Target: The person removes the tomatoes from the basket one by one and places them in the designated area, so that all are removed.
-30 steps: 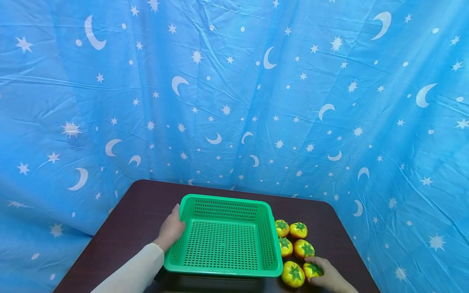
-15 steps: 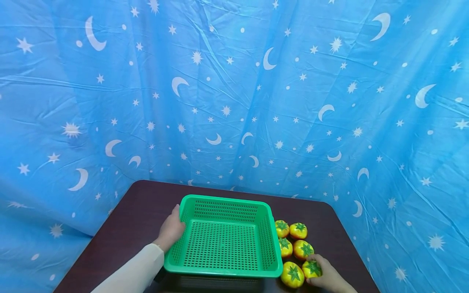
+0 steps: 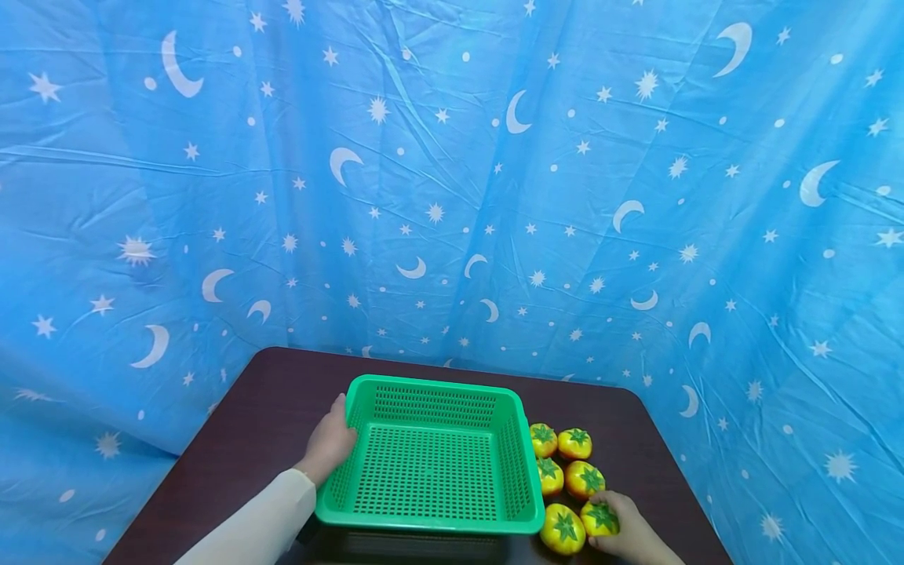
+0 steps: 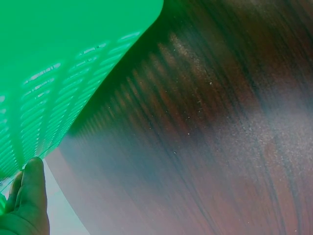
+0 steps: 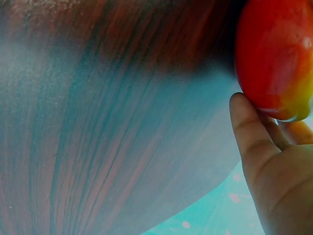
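At the left side of a green plastic basket [image 3: 431, 523], my left hand [image 3: 330, 444] holds the rim, thumb over the inner edge. The left wrist view shows its fingers [image 4: 33, 183] against the slotted outer wall. My right hand [image 3: 627, 534] grips a yellow-orange persimmon [image 3: 596, 518] with a green star-shaped leaf top, at the near right of the table. From the right wrist view, this persimmon [image 5: 274, 58] looks red and yellow, with fingers around its side. A second persimmon [image 3: 563, 529] sits just left of it, close to the basket.
Several more persimmons [image 3: 584, 479] stand in two columns along the basket's right side, the left column partly hidden by the rim. Everything rests on a dark brown table [image 3: 297, 377] with rounded corners. A blue curtain [image 3: 452, 196] with moons and stars hangs behind.
My right hand has shifted slightly left with its persimmon, which now lies closer to the front left one. The left hand and the basket stay in place.
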{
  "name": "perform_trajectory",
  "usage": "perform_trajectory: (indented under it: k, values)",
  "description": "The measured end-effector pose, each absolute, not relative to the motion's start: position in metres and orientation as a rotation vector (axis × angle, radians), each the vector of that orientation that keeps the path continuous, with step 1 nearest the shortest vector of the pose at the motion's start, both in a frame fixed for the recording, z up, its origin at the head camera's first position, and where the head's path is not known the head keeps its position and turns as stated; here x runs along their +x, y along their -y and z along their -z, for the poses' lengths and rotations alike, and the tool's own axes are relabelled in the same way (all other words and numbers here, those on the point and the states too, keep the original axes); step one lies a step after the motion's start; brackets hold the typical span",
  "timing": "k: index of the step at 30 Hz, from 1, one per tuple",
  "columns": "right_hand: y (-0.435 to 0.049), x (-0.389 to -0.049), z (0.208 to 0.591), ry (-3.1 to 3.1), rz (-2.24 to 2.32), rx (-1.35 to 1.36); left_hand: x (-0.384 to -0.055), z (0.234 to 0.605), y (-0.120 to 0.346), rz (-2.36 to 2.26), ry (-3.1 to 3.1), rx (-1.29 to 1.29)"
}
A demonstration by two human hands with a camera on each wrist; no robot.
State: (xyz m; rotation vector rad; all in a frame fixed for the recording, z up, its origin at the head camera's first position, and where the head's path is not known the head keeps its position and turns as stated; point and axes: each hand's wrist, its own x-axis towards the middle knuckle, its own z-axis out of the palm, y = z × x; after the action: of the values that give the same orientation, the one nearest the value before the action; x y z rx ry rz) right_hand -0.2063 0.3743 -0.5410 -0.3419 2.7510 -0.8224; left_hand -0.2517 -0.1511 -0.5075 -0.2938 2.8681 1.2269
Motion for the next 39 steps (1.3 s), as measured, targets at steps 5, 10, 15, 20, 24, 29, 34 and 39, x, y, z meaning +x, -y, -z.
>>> perform_trajectory:
  k: [5,10,15,20,24,29,34,39]
  values:
    - [-0.373,-0.204,0.54,-2.766,0.811,-0.338,-0.251,0.508,0.152,-1.22,-2.864,-0.294]
    - [-0.37,-0.203,0.54,-2.778,0.808,-0.284,-0.251,0.508,0.152,-1.226,-2.861,-0.292]
    - [-0.369,-0.201,0.54,-2.775,0.823,-0.195,-0.252,0.508,0.152,-1.223,-2.859,-0.289]
    - [-0.368,-0.201,0.539,-2.761,0.872,-0.118,-0.252,0.505,0.152,-1.242,-2.852,-0.286]
    - [-0.37,-0.202,0.539,-2.736,0.9,-0.1,-0.251,0.503,0.152,-1.25,-2.852,-0.274]
    - [-0.372,-0.204,0.537,-2.739,0.901,-0.147,-0.251,0.503,0.152,-1.242,-2.847,-0.268]
    - [-0.365,-0.203,0.528,-2.77,0.909,-0.084,-0.252,0.503,0.153,-1.181,-2.84,-0.286]
    - [-0.351,-0.202,0.515,-2.82,0.812,-0.003,-0.252,0.498,0.153,-1.052,-2.847,-0.293]
